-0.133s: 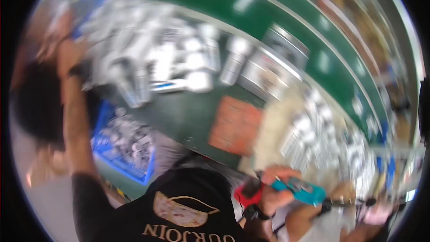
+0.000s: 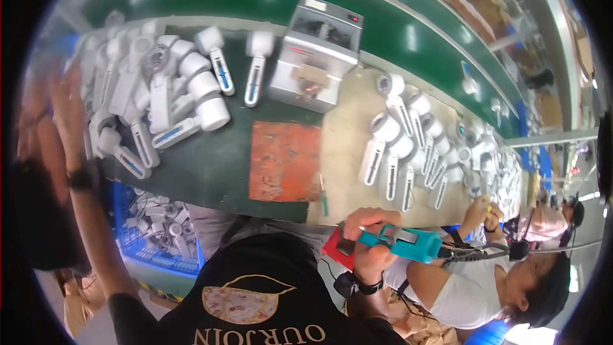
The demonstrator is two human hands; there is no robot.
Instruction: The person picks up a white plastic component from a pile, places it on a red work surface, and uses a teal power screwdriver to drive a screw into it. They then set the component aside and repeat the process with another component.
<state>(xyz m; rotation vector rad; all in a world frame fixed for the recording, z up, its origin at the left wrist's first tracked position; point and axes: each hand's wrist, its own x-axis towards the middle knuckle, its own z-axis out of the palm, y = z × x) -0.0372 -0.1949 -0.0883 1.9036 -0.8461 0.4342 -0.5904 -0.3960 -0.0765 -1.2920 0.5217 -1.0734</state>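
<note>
My right hand [image 2: 370,257] is wrapped round a teal power tool [image 2: 408,243], shaped like an electric screwdriver, in front of the table's near edge. Dark cables run from its back end to the right. At the far left, my left arm reaches out, and my left hand [image 2: 68,99] appears with fingers stretched, somewhat blurred. Beside it lies a heap of white handheld devices [image 2: 207,114] with round heads and blue-striped handles. Whether the left hand touches any of them is unclear. Under the right hand shows a red object [image 2: 338,250], partly hidden.
A grey metal machine [image 2: 313,57] stands behind a worn red mat [image 2: 284,163]. More white devices [image 2: 373,160] lie on beige sheeting at right. A blue crate [image 2: 150,260] of white parts sits below the left edge. A co-worker [image 2: 476,281] works at right; a blurred person [image 2: 45,217] is at left.
The view has swung, so the machine, mat and heaps sit farther left in the picture, and it is sharper. The teal tool stays in my right hand; my left arm remains stretched out.
</note>
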